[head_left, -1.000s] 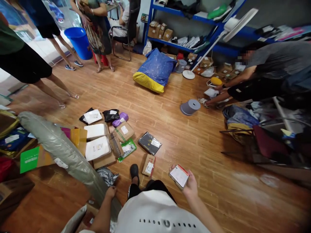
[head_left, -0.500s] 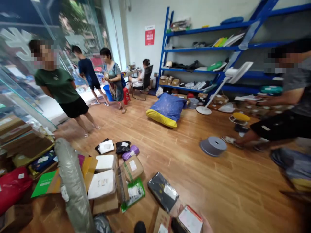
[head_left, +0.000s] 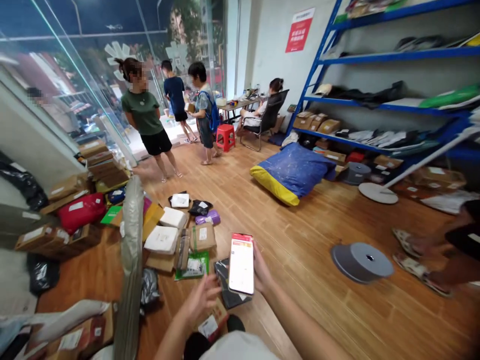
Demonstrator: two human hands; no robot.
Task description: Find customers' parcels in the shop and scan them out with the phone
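Note:
My right hand (head_left: pixel 262 270) holds a phone (head_left: pixel 241 263) upright in front of me, its white and red screen lit. My left hand (head_left: pixel 200 299) hovers just left of the phone with fingers spread and nothing in it. Below them on the wooden floor lie several parcels: a dark grey bag (head_left: pixel 224 286), a brown box (head_left: pixel 203 236), white padded packs (head_left: pixel 162 239), a green pouch (head_left: pixel 193 266) and a small carton (head_left: pixel 210 322) by my foot. A long grey wrapped bundle (head_left: pixel 129 265) leans at my left.
Cartons and a red bag (head_left: pixel 80 211) are stacked along the glass wall at left. Several people stand near the door; one sits on a chair (head_left: pixel 268 117). A blue and yellow sack (head_left: pixel 290 172), a grey reel (head_left: pixel 360 261) and blue shelving (head_left: pixel 375 100) are at right. Another person's sandalled feet (head_left: pixel 412 255) are at right.
The view has risen from the floor to the room. My right hand has brought the phone up and centre, and my left hand has left the grey bundle and come up beside it.

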